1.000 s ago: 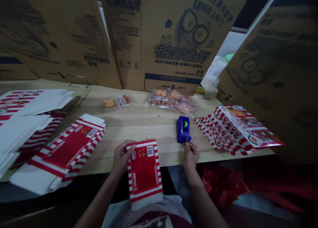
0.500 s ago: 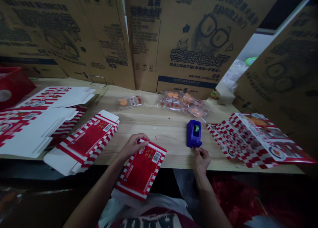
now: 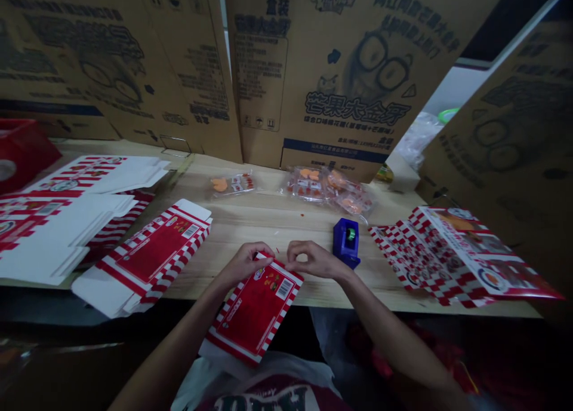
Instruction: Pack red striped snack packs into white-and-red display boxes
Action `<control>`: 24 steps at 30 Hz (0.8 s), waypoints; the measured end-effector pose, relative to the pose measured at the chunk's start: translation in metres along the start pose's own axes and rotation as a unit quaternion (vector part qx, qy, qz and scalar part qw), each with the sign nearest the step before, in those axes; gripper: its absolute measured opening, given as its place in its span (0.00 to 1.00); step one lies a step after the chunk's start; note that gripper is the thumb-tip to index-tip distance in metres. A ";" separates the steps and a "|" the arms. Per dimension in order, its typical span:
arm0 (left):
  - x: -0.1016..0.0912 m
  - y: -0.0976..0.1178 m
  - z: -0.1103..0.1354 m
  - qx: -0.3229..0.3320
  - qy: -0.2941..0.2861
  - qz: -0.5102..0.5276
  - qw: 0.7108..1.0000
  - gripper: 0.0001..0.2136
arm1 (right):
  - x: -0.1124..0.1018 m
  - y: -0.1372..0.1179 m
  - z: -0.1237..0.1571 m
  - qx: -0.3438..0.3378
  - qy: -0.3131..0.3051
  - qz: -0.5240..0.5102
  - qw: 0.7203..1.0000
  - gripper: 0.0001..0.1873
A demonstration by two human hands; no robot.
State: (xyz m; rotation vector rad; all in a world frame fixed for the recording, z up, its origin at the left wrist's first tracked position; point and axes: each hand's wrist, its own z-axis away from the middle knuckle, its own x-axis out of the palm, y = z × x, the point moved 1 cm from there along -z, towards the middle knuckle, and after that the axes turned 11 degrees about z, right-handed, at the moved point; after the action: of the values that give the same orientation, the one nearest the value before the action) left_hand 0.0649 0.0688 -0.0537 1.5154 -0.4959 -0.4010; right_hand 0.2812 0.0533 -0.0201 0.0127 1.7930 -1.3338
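Observation:
A flat red carton with red-and-white striped edges [image 3: 253, 309] lies tilted over the table's front edge. My left hand [image 3: 244, 263] grips its top left corner, fingers curled. My right hand [image 3: 311, 260] is at the carton's top right corner, thumb and fingers pinched together; whatever is between them is too small to make out. A blue tape dispenser [image 3: 345, 242] with a green roll stands just right of my right hand.
Stacks of flat red-and-white cartons [image 3: 147, 252] lie at the left, with more at the far left [image 3: 58, 220]. Printed striped sheets [image 3: 452, 252] lie at the right. Clear snack packets [image 3: 329, 190] sit by the brown shipping boxes [image 3: 349, 70] along the back of the wooden table [image 3: 268, 220].
My right hand left the tape dispenser and moved left to the carton's top edge. The left hand turned the carton to a slant and keeps hold of it.

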 end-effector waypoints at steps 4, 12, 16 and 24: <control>0.002 0.001 0.001 0.009 0.003 -0.010 1.000 0.10 | -0.003 -0.008 -0.028 -0.018 -0.089 0.172 0.981 0.15; -0.007 0.015 0.009 0.009 0.036 -0.021 0.999 0.11 | 0.008 -0.019 -0.025 0.069 -0.030 0.234 0.969 0.13; -0.009 0.025 0.015 0.013 0.033 -0.009 0.999 0.11 | 0.008 -0.014 -0.028 0.087 -0.007 0.096 0.992 0.20; -0.014 0.054 0.027 0.064 0.049 -0.028 0.996 0.09 | 0.017 -0.001 -0.046 0.138 -0.161 -0.374 0.903 0.22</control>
State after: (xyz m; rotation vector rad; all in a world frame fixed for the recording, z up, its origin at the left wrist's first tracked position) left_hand 0.0356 0.0551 -0.0012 1.6665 -0.4086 -0.3403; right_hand 0.2416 0.0808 -0.0283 -0.7679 1.3432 -1.9785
